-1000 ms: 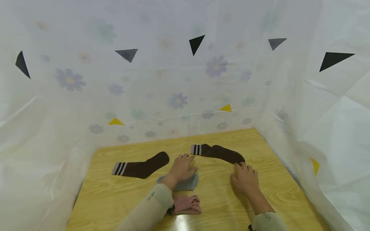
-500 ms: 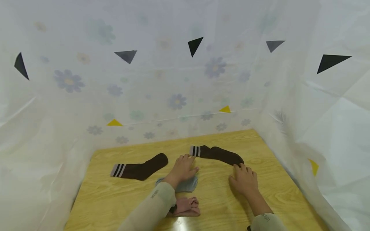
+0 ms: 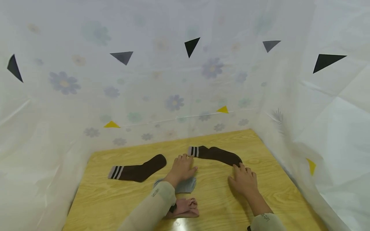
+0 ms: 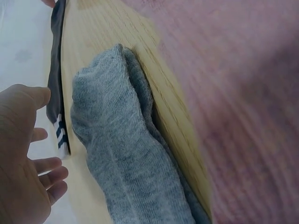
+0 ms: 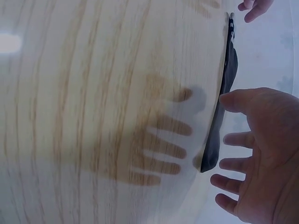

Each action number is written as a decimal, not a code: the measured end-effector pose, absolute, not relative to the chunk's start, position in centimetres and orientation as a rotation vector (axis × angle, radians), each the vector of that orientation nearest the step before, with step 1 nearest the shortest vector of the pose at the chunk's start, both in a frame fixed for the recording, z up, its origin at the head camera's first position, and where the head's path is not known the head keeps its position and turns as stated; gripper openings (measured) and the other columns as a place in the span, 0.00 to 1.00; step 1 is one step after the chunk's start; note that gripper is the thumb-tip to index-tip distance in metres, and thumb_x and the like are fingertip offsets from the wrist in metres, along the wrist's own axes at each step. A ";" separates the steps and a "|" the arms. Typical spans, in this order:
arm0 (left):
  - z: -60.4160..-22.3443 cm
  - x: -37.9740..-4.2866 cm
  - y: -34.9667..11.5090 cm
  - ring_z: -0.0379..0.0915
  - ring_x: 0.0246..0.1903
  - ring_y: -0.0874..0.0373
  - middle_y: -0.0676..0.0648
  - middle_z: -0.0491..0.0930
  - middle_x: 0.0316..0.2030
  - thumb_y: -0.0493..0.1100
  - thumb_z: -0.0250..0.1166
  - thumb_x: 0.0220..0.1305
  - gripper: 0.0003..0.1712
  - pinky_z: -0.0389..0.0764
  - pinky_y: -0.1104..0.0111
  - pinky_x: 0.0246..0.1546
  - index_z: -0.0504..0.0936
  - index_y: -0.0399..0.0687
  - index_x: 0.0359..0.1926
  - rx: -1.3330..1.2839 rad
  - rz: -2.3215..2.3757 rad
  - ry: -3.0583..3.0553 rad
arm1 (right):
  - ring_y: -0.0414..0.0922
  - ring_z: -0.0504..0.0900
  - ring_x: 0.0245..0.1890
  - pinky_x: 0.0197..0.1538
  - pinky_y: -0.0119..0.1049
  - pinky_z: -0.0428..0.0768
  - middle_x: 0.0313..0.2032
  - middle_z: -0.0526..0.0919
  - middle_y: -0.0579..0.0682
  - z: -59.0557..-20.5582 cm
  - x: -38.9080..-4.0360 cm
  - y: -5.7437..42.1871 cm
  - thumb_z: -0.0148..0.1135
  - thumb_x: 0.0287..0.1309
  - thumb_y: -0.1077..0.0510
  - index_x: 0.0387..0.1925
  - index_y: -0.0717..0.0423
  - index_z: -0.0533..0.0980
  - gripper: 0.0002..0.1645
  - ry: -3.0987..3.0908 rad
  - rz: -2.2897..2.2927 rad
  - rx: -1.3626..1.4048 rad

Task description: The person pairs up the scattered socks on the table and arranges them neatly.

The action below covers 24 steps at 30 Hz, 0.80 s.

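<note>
A dark brown sock with a striped cuff lies flat at the back right of the table. My right hand is at its toe end, fingers extended and fingertips right at the edge. Near the striped cuff is my left hand, its fingers spread and relaxed. Beneath that wrist lies a folded grey-blue sock, partly covered by the arm in the head view. A folded pink sock sits nearer the front, beside the left sleeve. Another brown striped sock lies flat at left.
The wood-grain table is enclosed by white sheeting printed with flowers at the back and sides. Black, grey and yellow triangles mark the sheeting. A bright light reflection shows on the table's front.
The head view has shifted slightly, so the scene sits a little further left. Both hands stay almost still by the right-hand brown sock, which keeps its place on the table.
</note>
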State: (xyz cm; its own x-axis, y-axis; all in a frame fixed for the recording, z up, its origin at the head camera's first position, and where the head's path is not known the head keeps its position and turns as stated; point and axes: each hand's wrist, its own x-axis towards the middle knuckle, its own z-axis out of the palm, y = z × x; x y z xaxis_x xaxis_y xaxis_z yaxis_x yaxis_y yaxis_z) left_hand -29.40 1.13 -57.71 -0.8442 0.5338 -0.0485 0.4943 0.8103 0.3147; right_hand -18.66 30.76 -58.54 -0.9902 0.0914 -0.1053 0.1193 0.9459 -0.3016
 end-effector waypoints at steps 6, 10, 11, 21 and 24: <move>-57.8 -29.4 1.3 0.67 0.69 0.35 0.33 0.71 0.72 0.63 0.54 0.80 0.38 0.70 0.40 0.69 0.67 0.48 0.80 0.792 0.429 2.836 | 0.75 0.63 0.72 0.68 0.78 0.61 0.78 0.59 0.71 -58.6 -18.4 30.8 0.60 0.72 0.40 0.79 0.60 0.64 0.44 3.006 -0.464 0.169; -58.1 -29.6 1.5 0.67 0.70 0.35 0.33 0.70 0.72 0.63 0.53 0.80 0.38 0.69 0.40 0.70 0.66 0.48 0.80 0.768 0.412 2.840 | 0.75 0.64 0.71 0.67 0.77 0.62 0.79 0.59 0.71 -58.6 -18.4 30.8 0.59 0.73 0.39 0.79 0.60 0.63 0.44 3.019 -0.453 0.151; -58.1 -29.6 1.6 0.67 0.70 0.35 0.33 0.70 0.72 0.63 0.53 0.80 0.38 0.69 0.40 0.70 0.66 0.48 0.80 0.763 0.407 2.840 | 0.75 0.64 0.71 0.67 0.78 0.63 0.79 0.59 0.71 -58.5 -18.4 30.7 0.59 0.73 0.39 0.79 0.60 0.64 0.44 3.024 -0.455 0.146; -58.0 -29.2 1.7 0.67 0.70 0.35 0.33 0.70 0.72 0.64 0.53 0.80 0.38 0.69 0.41 0.70 0.67 0.48 0.80 0.754 0.321 2.837 | 0.75 0.64 0.72 0.67 0.78 0.62 0.80 0.58 0.71 -58.4 -18.4 30.3 0.57 0.74 0.37 0.80 0.58 0.63 0.44 3.025 -0.502 0.140; -57.9 -29.2 1.7 0.67 0.70 0.35 0.32 0.70 0.72 0.64 0.53 0.80 0.39 0.69 0.41 0.70 0.67 0.48 0.80 0.746 0.318 2.837 | 0.76 0.64 0.72 0.67 0.78 0.62 0.80 0.58 0.71 -58.4 -18.3 30.3 0.57 0.75 0.37 0.80 0.58 0.64 0.44 3.020 -0.502 0.142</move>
State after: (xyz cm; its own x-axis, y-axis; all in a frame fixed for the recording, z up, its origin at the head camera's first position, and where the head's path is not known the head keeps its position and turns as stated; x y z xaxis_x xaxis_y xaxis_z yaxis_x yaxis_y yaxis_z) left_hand -29.15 1.73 -57.89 -0.8550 0.5024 -0.1287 0.4614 0.8502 0.2536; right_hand -18.33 30.30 -58.36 -0.9928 0.0788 -0.0905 0.1038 0.9421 -0.3189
